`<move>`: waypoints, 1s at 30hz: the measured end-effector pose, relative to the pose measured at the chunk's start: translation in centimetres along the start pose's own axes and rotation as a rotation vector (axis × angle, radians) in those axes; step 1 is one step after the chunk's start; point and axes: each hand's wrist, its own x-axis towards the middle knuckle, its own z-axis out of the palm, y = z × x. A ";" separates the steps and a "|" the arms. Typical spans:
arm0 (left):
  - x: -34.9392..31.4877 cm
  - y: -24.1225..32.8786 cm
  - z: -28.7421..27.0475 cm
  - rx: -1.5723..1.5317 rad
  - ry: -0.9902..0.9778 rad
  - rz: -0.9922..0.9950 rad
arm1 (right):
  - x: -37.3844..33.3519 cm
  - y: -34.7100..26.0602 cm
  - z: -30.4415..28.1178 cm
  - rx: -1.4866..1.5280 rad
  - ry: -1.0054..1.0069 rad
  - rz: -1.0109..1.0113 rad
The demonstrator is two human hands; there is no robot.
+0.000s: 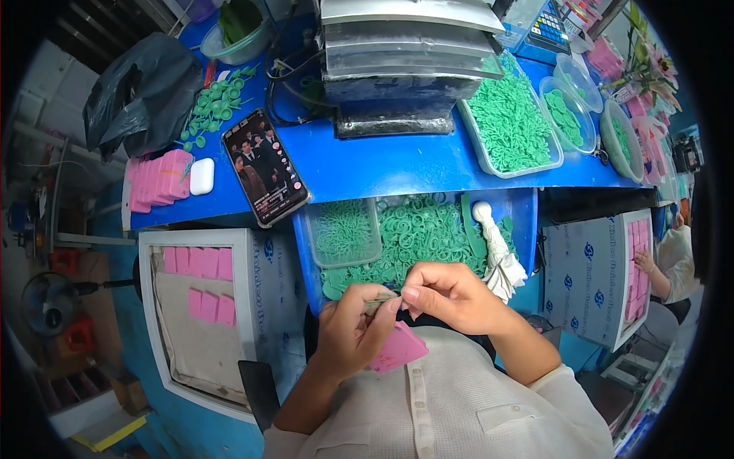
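My left hand [358, 325] and my right hand [449, 297] meet in front of my shirt, fingertips almost touching. Pinched in the left fingers is a thin green piece [380, 298]; its full shape is hidden. The right thumb and forefinger are pressed together at its end, and whatever lies between them is too small to make out. A flat pink block [402, 349] sits just below the fingers, against the left hand; what supports it is hidden. Beyond the hands is a blue tray [307, 269] full of small green rings [428, 226], with a clear tub [342, 264] of thin green pieces inside.
A white cloth bundle [501, 256] lies at the tray's right. On the blue bench [367, 170] are a phone [265, 170], pink blocks [159, 180], a metal-shaded unit [397, 99] and a green-filled container [512, 122]. Framed boxes flank me; another person's hand [644, 262] is at right.
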 end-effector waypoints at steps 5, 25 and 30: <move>-0.1 -0.2 -0.3 -0.039 0.010 0.085 | -0.2 -0.2 0.3 -0.077 0.003 -0.095; -4.1 -2.1 -3.1 0.007 0.398 -0.003 | 4.3 2.8 2.0 -0.648 0.190 0.026; -4.3 -2.8 -1.9 0.080 0.521 0.196 | 0.4 5.1 2.3 -0.140 -0.359 0.504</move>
